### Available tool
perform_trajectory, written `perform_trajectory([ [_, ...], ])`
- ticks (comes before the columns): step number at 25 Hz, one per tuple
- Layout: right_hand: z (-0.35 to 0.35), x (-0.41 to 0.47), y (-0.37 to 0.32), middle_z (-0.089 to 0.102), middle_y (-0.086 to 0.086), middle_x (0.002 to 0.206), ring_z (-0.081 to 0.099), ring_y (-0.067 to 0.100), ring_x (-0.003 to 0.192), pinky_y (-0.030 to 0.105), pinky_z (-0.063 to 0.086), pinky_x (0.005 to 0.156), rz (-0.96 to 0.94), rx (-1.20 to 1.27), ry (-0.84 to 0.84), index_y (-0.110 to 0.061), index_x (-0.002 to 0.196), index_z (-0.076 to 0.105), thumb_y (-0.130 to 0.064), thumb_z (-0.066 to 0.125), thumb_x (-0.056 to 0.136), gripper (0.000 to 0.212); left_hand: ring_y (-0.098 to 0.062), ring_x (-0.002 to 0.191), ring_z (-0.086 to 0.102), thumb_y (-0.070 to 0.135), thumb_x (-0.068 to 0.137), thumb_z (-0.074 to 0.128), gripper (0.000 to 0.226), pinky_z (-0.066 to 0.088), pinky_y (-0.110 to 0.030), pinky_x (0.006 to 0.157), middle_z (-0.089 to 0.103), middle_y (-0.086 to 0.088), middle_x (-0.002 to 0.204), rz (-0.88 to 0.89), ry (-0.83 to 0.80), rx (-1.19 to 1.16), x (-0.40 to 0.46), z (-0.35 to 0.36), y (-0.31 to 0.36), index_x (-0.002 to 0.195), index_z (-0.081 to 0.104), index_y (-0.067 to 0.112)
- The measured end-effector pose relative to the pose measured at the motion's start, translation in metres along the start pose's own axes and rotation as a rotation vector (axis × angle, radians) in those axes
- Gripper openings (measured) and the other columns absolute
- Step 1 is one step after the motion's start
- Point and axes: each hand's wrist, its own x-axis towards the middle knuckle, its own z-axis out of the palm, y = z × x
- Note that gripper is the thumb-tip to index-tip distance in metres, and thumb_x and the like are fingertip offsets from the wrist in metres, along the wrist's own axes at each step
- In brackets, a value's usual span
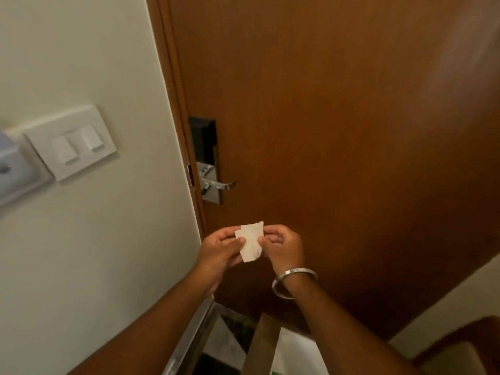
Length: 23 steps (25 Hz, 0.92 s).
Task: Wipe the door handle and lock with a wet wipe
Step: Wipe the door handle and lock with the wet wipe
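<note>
Both hands meet in front of me, left hand (pixel 220 249) and right hand (pixel 281 246) each pinching a side of the small folded wet wipe (pixel 251 241). Behind them stands the brown door (pixel 338 104), with the black lock (pixel 203 139) near its edge and the silver handle (pixel 217 184) just under it, well above the wipe. I judge I should open the wipe out fully first, so fresh damp cloth can wrap the lever.
</note>
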Motion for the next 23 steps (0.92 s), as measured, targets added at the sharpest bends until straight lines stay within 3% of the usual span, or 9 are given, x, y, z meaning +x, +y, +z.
perform_trajectory([
  [4,0.025,0.04,-0.04,0.067,-0.006,0.1,0.066,0.009,0.086,0.017,0.056,0.055,0.116,0.169,0.072,-0.024,0.107,0.064,-0.008,0.07,0.086,0.027,-0.026,0.091,0.07,0.011,0.088,0.067,0.018,0.059,-0.035,0.066,0.067,-0.013,0.107,0.04,0.157,0.125,0.053,-0.046,0.055,0.101,0.057,0.019],
  [6,0.042,0.062,-0.058,0.065,-0.002,0.102,0.066,0.016,0.088,0.025,0.059,0.061,0.176,0.17,0.038,-0.02,0.113,0.063,-0.004,0.066,0.085,0.032,-0.027,0.094,0.067,0.011,0.09,0.064,0.014,0.06,-0.034,0.063,0.063,-0.013,0.107,0.108,0.175,0.238,0.079,-0.064,0.077,0.091,0.052,0.018],
  [9,0.072,0.104,-0.084,0.069,0.001,0.1,0.069,0.021,0.091,0.033,0.059,0.075,0.076,0.033,0.042,-0.011,0.121,0.062,-0.005,0.062,0.09,0.031,-0.025,0.097,0.061,0.01,0.092,0.059,0.013,0.057,-0.027,0.055,0.058,-0.005,0.107,0.264,0.147,0.381,0.125,-0.094,0.099,0.082,0.055,0.017],
  [12,0.085,0.142,-0.113,0.065,-0.003,0.12,0.06,0.019,0.118,0.027,0.05,0.092,-0.27,-0.416,0.169,-0.019,0.126,0.061,-0.021,0.057,0.096,0.031,-0.022,0.101,0.056,0.006,0.095,0.054,0.02,0.057,-0.022,0.056,0.053,0.004,0.11,0.319,0.137,0.408,0.172,-0.118,0.101,0.09,0.067,0.02],
  [14,0.079,0.163,-0.129,0.055,0.005,0.142,0.051,0.026,0.133,0.038,0.042,0.107,-0.661,-0.887,0.314,-0.02,0.13,0.06,-0.03,0.056,0.093,0.038,-0.022,0.104,0.056,0.008,0.095,0.056,0.019,0.057,-0.02,0.061,0.052,0.002,0.113,0.37,0.136,0.488,0.192,-0.127,0.09,0.103,0.066,0.022],
  [17,0.067,0.203,-0.154,0.042,0.019,0.154,0.041,0.039,0.14,0.051,0.03,0.114,-1.143,-1.384,0.377,-0.017,0.138,0.054,-0.038,0.059,0.086,0.057,-0.023,0.108,0.053,0.029,0.088,0.066,0.029,0.051,-0.026,0.079,0.055,-0.005,0.121,0.495,0.202,0.951,0.211,-0.142,0.067,0.116,0.064,0.021],
  [20,0.044,0.235,-0.167,0.032,0.02,0.159,0.031,0.039,0.146,0.05,0.023,0.119,-1.34,-1.678,0.35,-0.017,0.15,0.042,-0.046,0.054,0.089,0.069,-0.031,0.114,0.047,0.043,0.081,0.068,0.044,0.049,-0.046,0.085,0.051,-0.014,0.13,0.738,0.193,1.416,0.216,-0.151,0.056,0.118,0.061,0.02],
  [23,0.032,0.247,-0.166,0.023,0.022,0.162,0.019,0.041,0.149,0.049,0.008,0.123,-1.48,-1.817,0.338,-0.018,0.156,0.033,-0.054,0.04,0.094,0.072,-0.035,0.107,0.054,0.038,0.076,0.076,0.046,0.05,-0.058,0.081,0.059,-0.016,0.121,0.949,0.054,1.49,0.215,-0.153,0.062,0.115,0.06,0.021],
])
